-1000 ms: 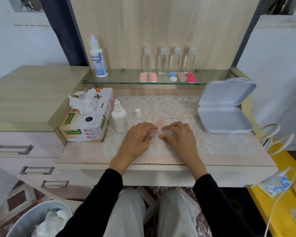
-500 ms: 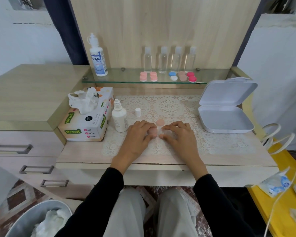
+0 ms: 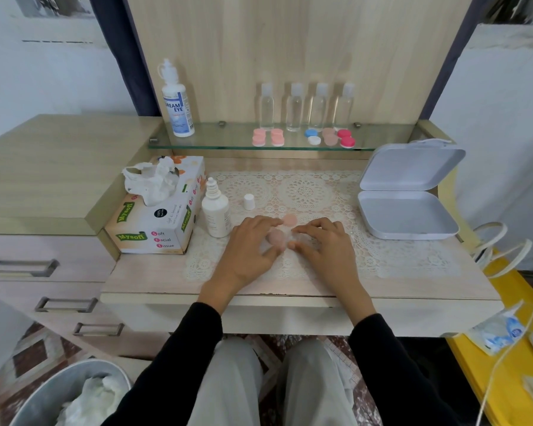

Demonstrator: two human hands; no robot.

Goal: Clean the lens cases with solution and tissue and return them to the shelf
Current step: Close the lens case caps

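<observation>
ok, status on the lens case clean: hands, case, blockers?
Left hand pinches peach cap; right hand pinches clear lens case, blurred. Second cap loose on lace mat, solution bottle uncapped beside left hand. Nothing blocking.

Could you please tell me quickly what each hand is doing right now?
Left hand: pinching the pink cap of the lens case.
Right hand: fingers curled on the lens case; the grip is blurred.

lace mat [image 3: 305,192]: white, floral openwork | pink lens cases [image 3: 268,137] | blue-and-white lens case [image 3: 312,136] | red lens case [image 3: 346,138] | peach cap [image 3: 289,220] | tissue box [image 3: 154,229]: white, green labels
</observation>
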